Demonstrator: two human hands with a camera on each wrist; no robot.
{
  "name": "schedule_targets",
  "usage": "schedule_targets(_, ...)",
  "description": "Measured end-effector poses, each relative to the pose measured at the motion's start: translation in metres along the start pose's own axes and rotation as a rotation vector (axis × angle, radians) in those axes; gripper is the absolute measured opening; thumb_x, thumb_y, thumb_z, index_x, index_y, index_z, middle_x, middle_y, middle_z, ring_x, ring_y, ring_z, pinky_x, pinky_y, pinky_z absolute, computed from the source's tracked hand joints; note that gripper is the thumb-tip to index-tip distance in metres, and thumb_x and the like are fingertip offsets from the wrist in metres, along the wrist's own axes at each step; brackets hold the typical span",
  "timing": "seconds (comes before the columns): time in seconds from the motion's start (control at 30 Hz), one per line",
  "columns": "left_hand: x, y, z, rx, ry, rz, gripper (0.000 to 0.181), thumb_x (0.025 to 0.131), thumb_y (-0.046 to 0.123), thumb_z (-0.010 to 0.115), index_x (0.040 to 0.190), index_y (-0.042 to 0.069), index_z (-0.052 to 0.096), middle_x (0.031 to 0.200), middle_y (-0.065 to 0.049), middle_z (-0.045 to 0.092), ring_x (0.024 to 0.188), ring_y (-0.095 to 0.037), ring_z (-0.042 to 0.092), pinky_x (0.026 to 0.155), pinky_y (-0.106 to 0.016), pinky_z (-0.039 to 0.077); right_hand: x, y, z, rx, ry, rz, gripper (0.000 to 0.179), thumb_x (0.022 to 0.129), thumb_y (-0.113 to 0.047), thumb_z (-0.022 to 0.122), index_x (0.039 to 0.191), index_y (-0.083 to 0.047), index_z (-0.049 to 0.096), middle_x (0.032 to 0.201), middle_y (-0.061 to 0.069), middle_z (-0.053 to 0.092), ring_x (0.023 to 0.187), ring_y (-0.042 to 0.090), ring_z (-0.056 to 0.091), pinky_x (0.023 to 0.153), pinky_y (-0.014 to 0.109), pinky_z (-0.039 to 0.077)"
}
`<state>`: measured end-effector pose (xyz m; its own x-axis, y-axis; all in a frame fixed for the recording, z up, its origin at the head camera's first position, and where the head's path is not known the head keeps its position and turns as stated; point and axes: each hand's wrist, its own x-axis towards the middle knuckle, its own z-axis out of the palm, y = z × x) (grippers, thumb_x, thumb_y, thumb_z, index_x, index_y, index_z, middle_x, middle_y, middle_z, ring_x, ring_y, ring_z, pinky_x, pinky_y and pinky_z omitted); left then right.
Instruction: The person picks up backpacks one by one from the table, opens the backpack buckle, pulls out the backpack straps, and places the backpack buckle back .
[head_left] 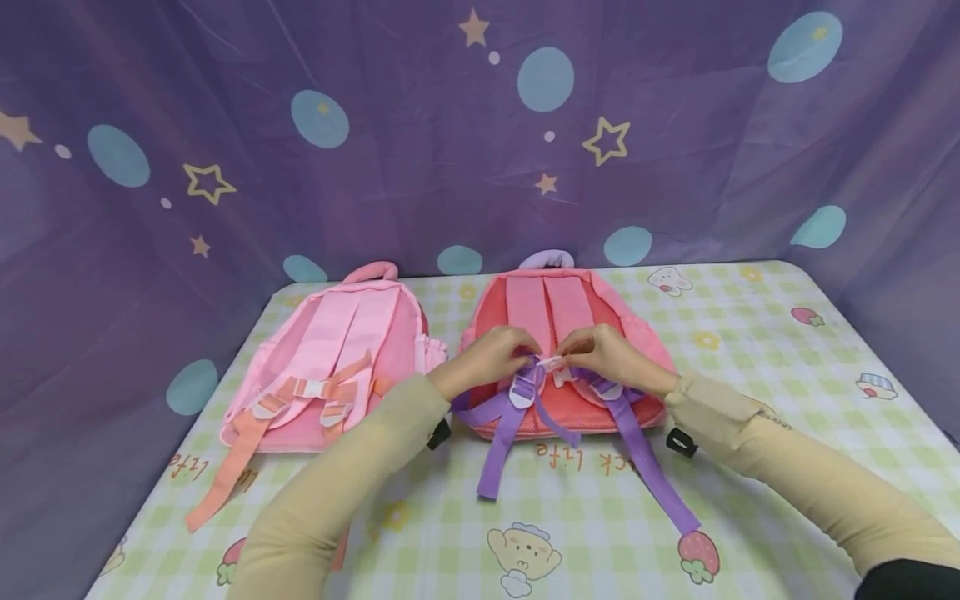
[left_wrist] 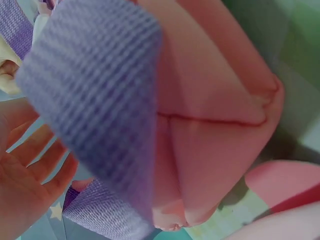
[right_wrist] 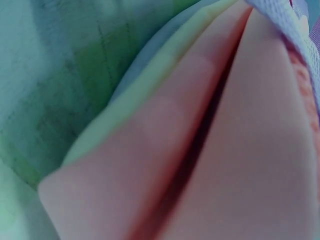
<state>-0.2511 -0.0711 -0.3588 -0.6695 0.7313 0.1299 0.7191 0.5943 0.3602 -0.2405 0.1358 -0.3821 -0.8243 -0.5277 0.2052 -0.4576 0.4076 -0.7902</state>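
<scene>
A coral-pink backpack [head_left: 600,292] lies with its straps facing up, purple webbing hanging from them. Over its middle, my left hand [head_left: 487,358] and right hand [head_left: 611,354] meet from either side at a small whitish buckle [head_left: 551,363], pinching it between fingertips. Purple strap [head_left: 531,383] runs from the buckle beneath my left fingers. In the left wrist view, a purple strap [left_wrist: 95,75] crosses in front and hides part of the left hand [left_wrist: 30,170], whose fingers are spread. The right wrist view has only the backpack's pink side [right_wrist: 165,145], without the right hand.
To the left lies a lighter pink backpack [head_left: 330,333] with orange straps, joined across by a white buckle [head_left: 311,388]. Loose purple strap ends [head_left: 652,458] trail toward the front of the checked tablecloth [head_left: 787,433]. A purple patterned curtain [head_left: 420,133] hangs behind the table.
</scene>
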Motion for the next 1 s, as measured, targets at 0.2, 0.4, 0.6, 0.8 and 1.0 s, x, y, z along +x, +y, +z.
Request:
schedule_targets(0.2,0.005,-0.003,0.001,0.012,-0.017,0.014,0.012,0.079,0.003,0.062,0.089,0.006,0.068,0.086,-0.005,0.063,0.086,-0.017,0.057,0.08,-0.026,0.043,-0.001,0.0,0.0,0.009,-0.006,0.003,0.01,0.08,-0.002,0.062,0.088,-0.001,0.068,0.084,0.007,0.067,0.076,0.01,0.06,0.065,0.02,0.048)
schedule_targets(0.4,0.008,-0.004,0.003,0.033,-0.036,0.01,0.009,0.078,0.005,0.064,0.085,0.008,0.068,0.083,-0.002,0.062,0.083,-0.016,0.055,0.079,-0.026,0.042,-0.001,-0.002,0.0,0.001,-0.007,0.005,0.01,0.08,-0.001,0.062,0.088,-0.001,0.067,0.083,0.008,0.067,0.073,0.007,0.058,0.064,0.02,0.047)
schedule_targets(0.6,0.009,-0.004,0.004,0.042,-0.031,0.015,0.006,0.078,0.006,0.065,0.082,0.009,0.068,0.083,-0.002,0.061,0.083,-0.016,0.054,0.077,-0.025,0.042,-0.002,-0.001,-0.001,0.003,-0.024,-0.002,0.01,0.081,-0.001,0.061,0.088,0.0,0.067,0.085,0.008,0.067,0.076,0.01,0.06,0.066,0.021,0.049)
schedule_targets(0.8,0.009,-0.006,0.009,0.048,0.002,0.039,0.005,0.079,0.005,0.063,0.08,0.008,0.067,0.083,-0.004,0.059,0.082,-0.017,0.054,0.076,-0.026,0.043,-0.003,-0.001,-0.001,0.079,-0.06,0.01,0.01,0.081,0.002,0.059,0.089,0.003,0.065,0.085,0.012,0.066,0.074,0.011,0.06,0.065,0.024,0.05)
schedule_targets(1.0,0.009,-0.008,0.012,0.05,0.0,0.037,0.004,0.079,0.006,0.062,0.08,0.007,0.066,0.084,-0.004,0.059,0.083,-0.017,0.054,0.076,-0.026,0.043,-0.005,0.002,-0.001,0.144,-0.083,-0.017,0.01,0.081,0.003,0.058,0.088,0.007,0.064,0.084,0.016,0.066,0.074,0.012,0.062,0.065,0.025,0.05)
